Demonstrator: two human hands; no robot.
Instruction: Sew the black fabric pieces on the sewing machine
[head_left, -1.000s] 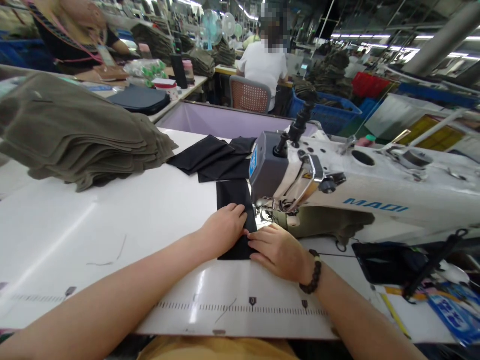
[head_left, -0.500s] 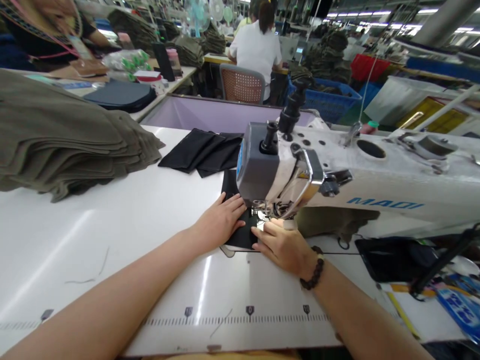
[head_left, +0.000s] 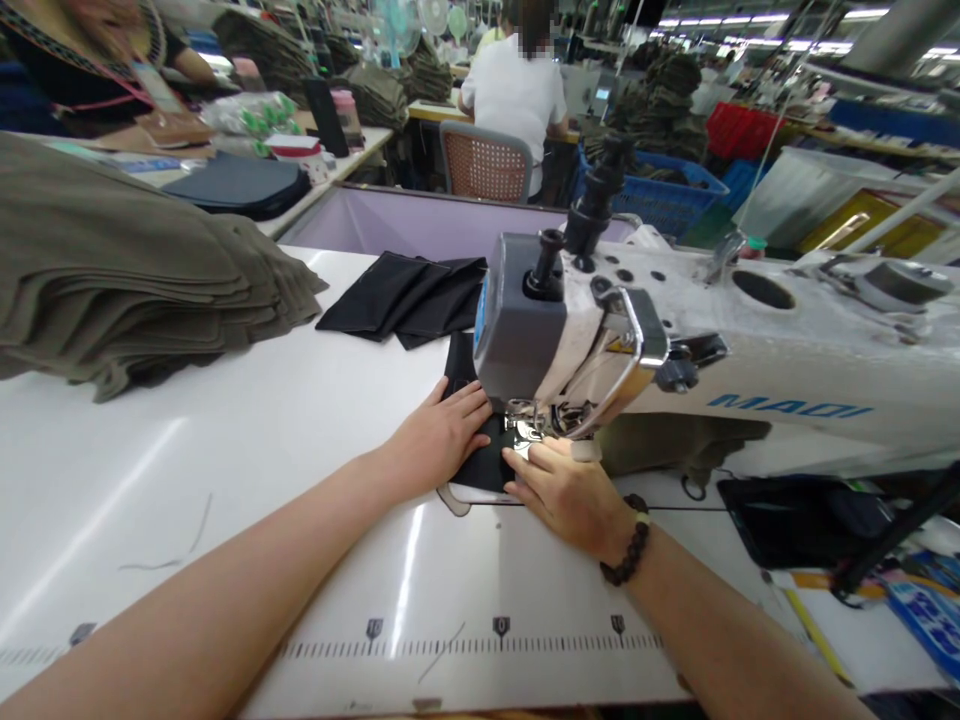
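Left hand: palm down on the black fabric piece, just left of the needle area. Grip spread, fingers flat and slightly fanned, closed around nothing.

Right hand: just right of the left hand, fingertips pressed on the near edge of the same piece, directly in front of the presser foot. Grip loosely extended, pressing down rather than pinching. Dark bead bracelet on the wrist.

Black fabric piece: flat on the tabletop under the head of the sewing machine, between both hands, far end running back beneath the grey face plate. Needle itself too small to make out.

Sewing machine: white body, blue lettering on the arm, black knobs on top, to the right of the hands.

Loose black fabric pieces: overlapping heap behind the machine head, apart from the held piece.

Olive fabric stack: tall folded pile at far left of the tabletop, well apart from the hands.

Printed ruler scale: along the near tabletop edge.

Loose thread: on the bare white surface, left of the forearm.

Dark flat tray: right of the machine base, contents unclear.

Background: seated person in a white shirt on a woven-back chair, back turned; blue basket of dark fabric beside.
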